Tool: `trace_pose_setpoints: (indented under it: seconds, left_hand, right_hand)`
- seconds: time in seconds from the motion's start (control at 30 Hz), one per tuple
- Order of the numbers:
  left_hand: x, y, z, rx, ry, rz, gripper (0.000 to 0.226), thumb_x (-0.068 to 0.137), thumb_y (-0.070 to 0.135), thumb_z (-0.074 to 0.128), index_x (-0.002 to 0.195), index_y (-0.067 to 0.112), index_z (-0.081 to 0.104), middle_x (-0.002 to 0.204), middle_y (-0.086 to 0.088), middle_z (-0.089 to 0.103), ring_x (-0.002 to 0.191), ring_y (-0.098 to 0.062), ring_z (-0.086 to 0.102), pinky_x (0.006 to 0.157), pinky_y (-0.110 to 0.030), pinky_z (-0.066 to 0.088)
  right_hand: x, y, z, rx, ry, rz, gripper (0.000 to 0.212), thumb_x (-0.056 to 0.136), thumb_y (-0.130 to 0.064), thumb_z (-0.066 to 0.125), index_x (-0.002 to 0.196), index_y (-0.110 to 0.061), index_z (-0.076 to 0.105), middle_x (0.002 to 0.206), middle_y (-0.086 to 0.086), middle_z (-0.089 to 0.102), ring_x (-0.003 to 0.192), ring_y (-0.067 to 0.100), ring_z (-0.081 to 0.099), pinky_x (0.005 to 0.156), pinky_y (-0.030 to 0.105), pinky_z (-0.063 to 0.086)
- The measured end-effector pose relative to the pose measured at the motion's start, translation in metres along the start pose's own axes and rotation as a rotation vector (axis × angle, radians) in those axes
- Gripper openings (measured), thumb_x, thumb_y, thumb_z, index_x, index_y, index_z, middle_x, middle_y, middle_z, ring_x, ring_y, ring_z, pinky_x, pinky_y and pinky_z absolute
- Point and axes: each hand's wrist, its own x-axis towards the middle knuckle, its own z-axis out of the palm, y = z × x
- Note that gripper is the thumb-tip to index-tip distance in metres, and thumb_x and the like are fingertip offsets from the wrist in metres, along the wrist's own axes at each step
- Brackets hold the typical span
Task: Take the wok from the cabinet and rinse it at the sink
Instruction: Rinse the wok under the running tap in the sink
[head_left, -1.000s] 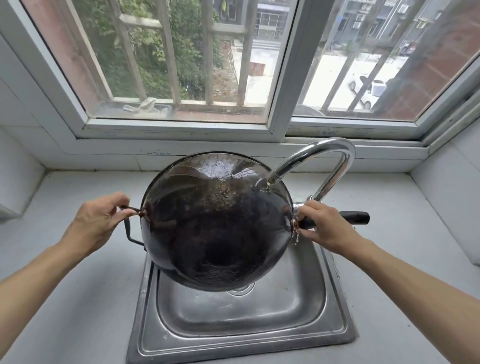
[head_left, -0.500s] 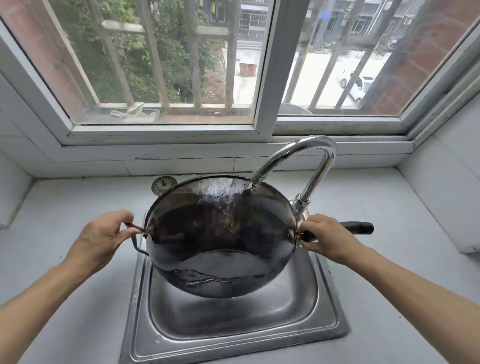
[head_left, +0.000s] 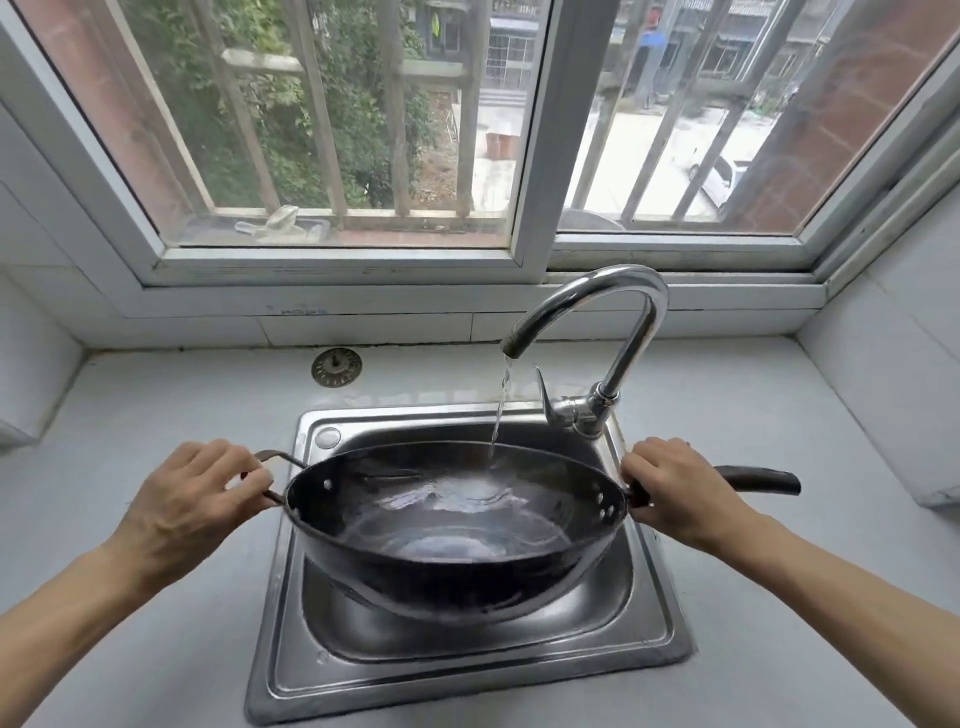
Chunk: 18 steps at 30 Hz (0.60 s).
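Note:
A dark round wok (head_left: 452, 525) hangs nearly level over the steel sink (head_left: 467, 670), open side up, with a little water pooled inside. My left hand (head_left: 187, 499) grips its small loop handle on the left. My right hand (head_left: 675, 493) is closed around the base of the long dark handle, whose end sticks out to the right. The chrome faucet (head_left: 613, 322) arches over the back of the sink, and a thin stream of water (head_left: 500, 410) falls from its spout into the far side of the wok.
A round metal sink strainer (head_left: 336, 367) lies on the grey counter behind the sink. A barred window spans the back wall. White tiled walls close in the counter on the left and right.
The wok has swung from steeply tilted, its inside facing me, down to nearly level and lower over the sink. Both hands kept their grips. The stream now lands inside it.

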Motion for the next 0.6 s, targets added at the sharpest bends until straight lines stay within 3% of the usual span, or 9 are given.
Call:
trace_pose_setpoints:
  seconds: [0.1,0.2,0.3,0.43,0.6]
  left_hand:
    - [-0.007,0.006,-0.006,0.024,0.000,0.021,0.033,0.097,0.038,0.050,0.081,0.010,0.060,0.082,-0.009,0.059,0.071,-0.033,0.057,0.066,-0.043,0.040]
    - [-0.014,0.015,-0.010,0.037,-0.004,0.010,0.037,0.096,0.039,0.049,0.077,0.010,0.060,0.082,-0.009,0.058,0.074,-0.033,0.058,0.068,-0.042,0.039]
    - [-0.019,0.021,-0.012,0.046,-0.024,0.022,0.035,0.094,0.041,0.050,0.079,0.010,0.057,0.091,-0.010,0.060,0.089,-0.033,0.056,0.075,-0.042,0.040]
    - [-0.026,0.025,-0.013,0.048,-0.106,0.056,0.034,0.092,0.041,0.048,0.078,0.010,0.053,0.109,-0.012,0.058,0.105,-0.034,0.053,0.084,-0.044,0.040]
    - [-0.027,0.031,-0.014,-0.003,-0.276,0.042,0.032,0.088,0.041,0.046,0.072,0.014,0.055,0.108,-0.009,0.059,0.108,-0.033,0.055,0.086,-0.042,0.038]
  right_hand:
    - [-0.005,-0.003,-0.004,0.104,0.020,0.062,0.041,0.054,-0.008,0.081,0.073,-0.014,0.045,0.074,0.001,0.049,0.060,0.019,0.039,0.050,0.031,0.038]
    - [-0.013,-0.009,0.000,0.133,-0.048,0.137,0.043,0.062,-0.011,0.077,0.083,-0.020,0.040,0.075,-0.002,0.051,0.056,0.023,0.044,0.049,0.034,0.042]
    - [-0.023,-0.012,0.008,0.203,-0.171,0.209,0.030,0.071,-0.016,0.070,0.090,-0.021,0.048,0.079,-0.010,0.050,0.068,0.017,0.049,0.061,0.031,0.045]
    - [-0.028,-0.017,0.014,0.226,-0.271,0.181,0.016,0.075,-0.024,0.065,0.089,-0.025,0.057,0.086,-0.011,0.052,0.079,0.013,0.051,0.070,0.026,0.045]
    - [-0.029,-0.023,0.024,0.164,-0.295,0.165,0.016,0.072,-0.024,0.063,0.085,-0.023,0.053,0.084,-0.009,0.050,0.079,0.014,0.041,0.067,0.027,0.038]
